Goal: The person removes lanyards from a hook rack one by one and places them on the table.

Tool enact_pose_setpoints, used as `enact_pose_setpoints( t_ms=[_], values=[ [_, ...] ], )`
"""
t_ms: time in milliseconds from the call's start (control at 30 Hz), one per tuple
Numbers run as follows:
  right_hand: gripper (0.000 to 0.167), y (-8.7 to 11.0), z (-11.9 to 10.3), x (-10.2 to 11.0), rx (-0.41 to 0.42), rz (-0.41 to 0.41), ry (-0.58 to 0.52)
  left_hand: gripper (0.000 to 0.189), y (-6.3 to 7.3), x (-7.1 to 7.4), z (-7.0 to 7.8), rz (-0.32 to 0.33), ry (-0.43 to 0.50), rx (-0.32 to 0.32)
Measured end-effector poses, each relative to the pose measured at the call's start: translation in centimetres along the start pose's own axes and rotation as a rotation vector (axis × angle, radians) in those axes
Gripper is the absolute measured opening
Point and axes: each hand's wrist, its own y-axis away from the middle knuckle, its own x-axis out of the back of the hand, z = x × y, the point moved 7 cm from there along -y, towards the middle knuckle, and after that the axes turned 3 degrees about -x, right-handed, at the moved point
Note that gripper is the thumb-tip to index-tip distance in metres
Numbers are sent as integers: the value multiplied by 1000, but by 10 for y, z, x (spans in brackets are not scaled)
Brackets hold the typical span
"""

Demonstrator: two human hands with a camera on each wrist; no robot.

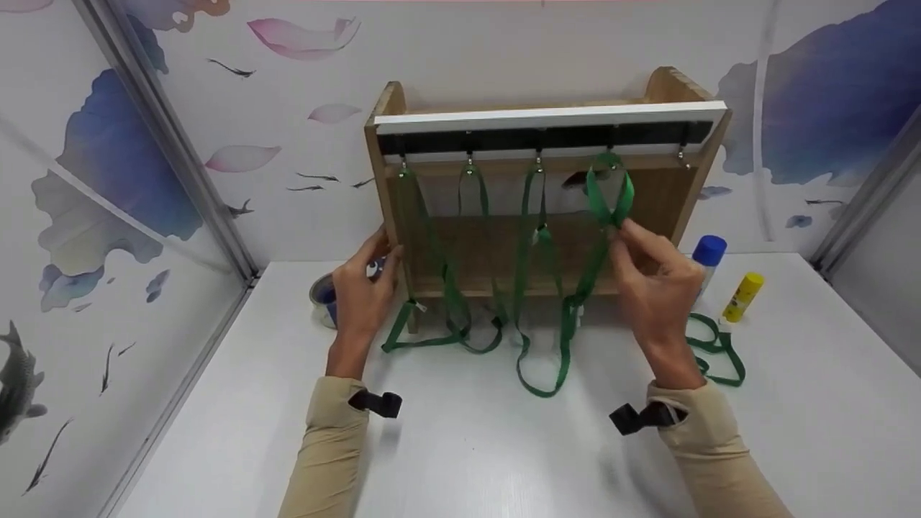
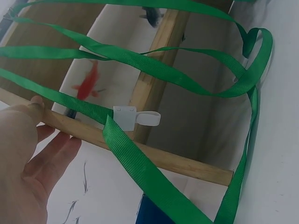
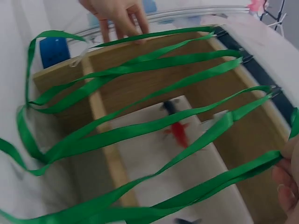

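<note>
While R hand (image 1: 658,288) pinches green strap (image 1: 597,259) just under its loop, loop might miss the hook (image 1: 611,147).
Strap's at 4th hook from L; can't tell if it's caught. Pinch slips = strap prob. drops to table (image 1: 460,446). L hand (image 1: 363,288) has thumb + fingers on opp. faces of wooden rack (image 1: 464,241) side; loose hold + a tug could tip it.

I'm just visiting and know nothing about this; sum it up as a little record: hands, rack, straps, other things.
Rack: wooden, five hooks along a black strip
Left hand: grips the rack's left side
Right hand: pinches a looped green strap at the fourth hook from the left; whether it is hooked, cannot tell
Hanging straps: green, on the first three hooks
Fifth hook: no strap
Right side of table: loose green strap, yellow tube, blue-capped container
</note>
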Motion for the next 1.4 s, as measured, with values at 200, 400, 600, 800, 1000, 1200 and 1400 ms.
enact_pose_setpoints(
  t_ms=[200, 400, 600, 800, 1000, 1200, 1400],
  values=[
    [26, -12, -34, 19, 86, 18, -36, 45, 0, 0, -1, 4, 3, -1],
    [29, -23, -36, 27, 59, -110, 49, 47, 1, -1, -1, -2, -1, 16],
    [29, -27, -13, 26, -42, -257, 114, 47, 2, 0, -2, -6, -2, 21],
    [28, -27, -9, 26, -81, -327, 162, 47, 1, 0, -3, -7, -5, 25],
    [25, -27, -9, 26, -66, -375, 185, 48, 0, 0, -2, -10, 4, 23],
    [29, -22, -4, 26, -93, -478, 110, 47, 0, 1, -3, -1, 10, 9],
    [36, -16, 7, 30, -153, -595, 84, 48, 1, 0, -3, -6, 9, 9]
  ],
)
